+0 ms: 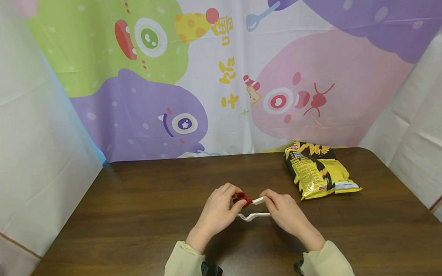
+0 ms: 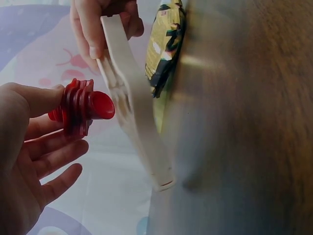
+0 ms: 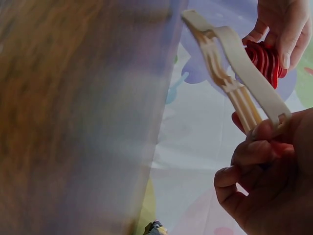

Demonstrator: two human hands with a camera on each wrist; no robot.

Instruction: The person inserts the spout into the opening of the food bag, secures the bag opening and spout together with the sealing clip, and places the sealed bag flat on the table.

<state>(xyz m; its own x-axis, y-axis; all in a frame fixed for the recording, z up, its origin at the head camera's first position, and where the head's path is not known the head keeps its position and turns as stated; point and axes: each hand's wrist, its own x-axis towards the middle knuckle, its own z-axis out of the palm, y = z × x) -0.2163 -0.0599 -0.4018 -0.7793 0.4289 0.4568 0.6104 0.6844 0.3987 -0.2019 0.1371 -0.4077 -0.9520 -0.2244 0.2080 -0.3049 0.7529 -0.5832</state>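
My left hand (image 1: 217, 209) pinches a red ribbed plastic spout (image 2: 78, 108) between thumb and fingers, its slanted round mouth facing right in the left wrist view. With my right hand (image 1: 286, 212) I pinch one end of a white plastic sealing clip (image 2: 143, 110). The two long strips of the clip stand apart, each with a curved bulge partway along. In the left wrist view the spout's mouth appears close beside these bulges; whether they touch I cannot tell. Seen from the right wrist, the clip (image 3: 252, 73) partly covers the spout (image 3: 268, 66). Both hands are above the table.
A yellow and black snack bag (image 1: 318, 170) lies on the brown wooden table (image 1: 164, 190) at the back right, beyond my right hand. Behind the table hangs a cartoon-printed cloth (image 1: 235, 129), and pale sheets (image 1: 32, 134) enclose the sides.
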